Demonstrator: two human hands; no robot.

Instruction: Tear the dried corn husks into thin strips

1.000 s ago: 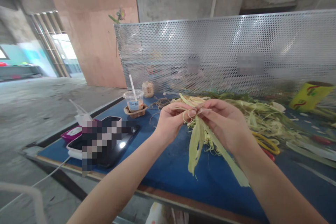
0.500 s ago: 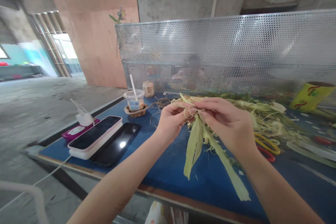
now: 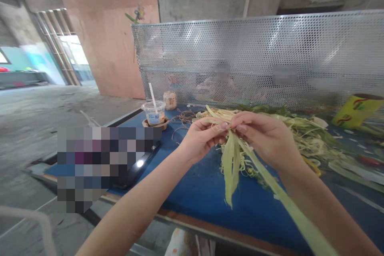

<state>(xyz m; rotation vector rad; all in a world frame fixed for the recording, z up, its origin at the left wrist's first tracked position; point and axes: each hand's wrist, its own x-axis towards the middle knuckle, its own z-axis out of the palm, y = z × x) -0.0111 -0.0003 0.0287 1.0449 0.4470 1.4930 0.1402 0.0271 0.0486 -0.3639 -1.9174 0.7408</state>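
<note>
Both my hands are raised over a blue table (image 3: 195,192) and meet at the top of a bundle of pale green husk strips (image 3: 232,164). My left hand (image 3: 201,138) pinches the top of the bundle, where a thin loop of fibre curls by its fingertips. My right hand (image 3: 267,138) is closed on the same spot from the right, and one long strip (image 3: 288,204) trails down from it toward the lower right.
A heap of husk strips (image 3: 300,132) covers the table's far right. A plastic cup with a straw (image 3: 153,114) stands at the far left. A black phone (image 3: 141,164) lies beside a pixelated patch. A perforated metal screen (image 3: 240,56) backs the table, with people behind it. A yellow cup (image 3: 357,108) lies at right.
The hanging strips have swung a little to the right and the long strip now reaches further toward the lower right. Both hands stay pinched together at the bundle's top.
</note>
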